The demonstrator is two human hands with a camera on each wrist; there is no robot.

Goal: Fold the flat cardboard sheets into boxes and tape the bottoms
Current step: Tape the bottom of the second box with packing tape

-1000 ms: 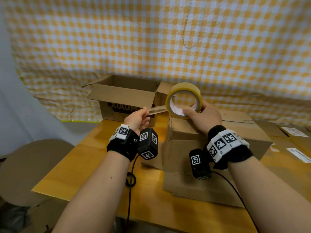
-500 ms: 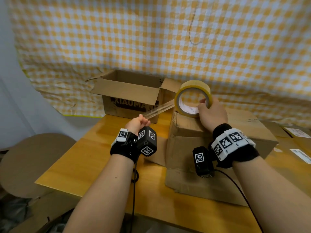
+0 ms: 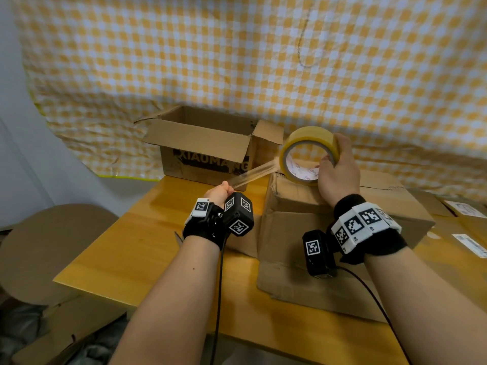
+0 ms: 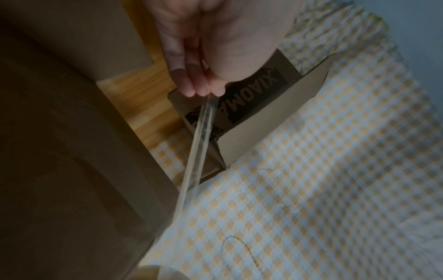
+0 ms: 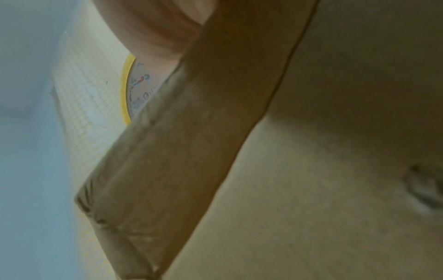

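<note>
Clear tape strip: drawn out longer than a second ago, now stretched taut between roll and fingers. Left hand: pulled down and toward the person, away from the tape roll, pinching the strip's free end. Right hand: shifted right with the roll, above the near cardboard box

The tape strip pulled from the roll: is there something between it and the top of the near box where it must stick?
Nothing visible. The tape strip spans open air from the left hand to the tape roll, which the right hand holds above the near box. The open box stands behind.
</note>
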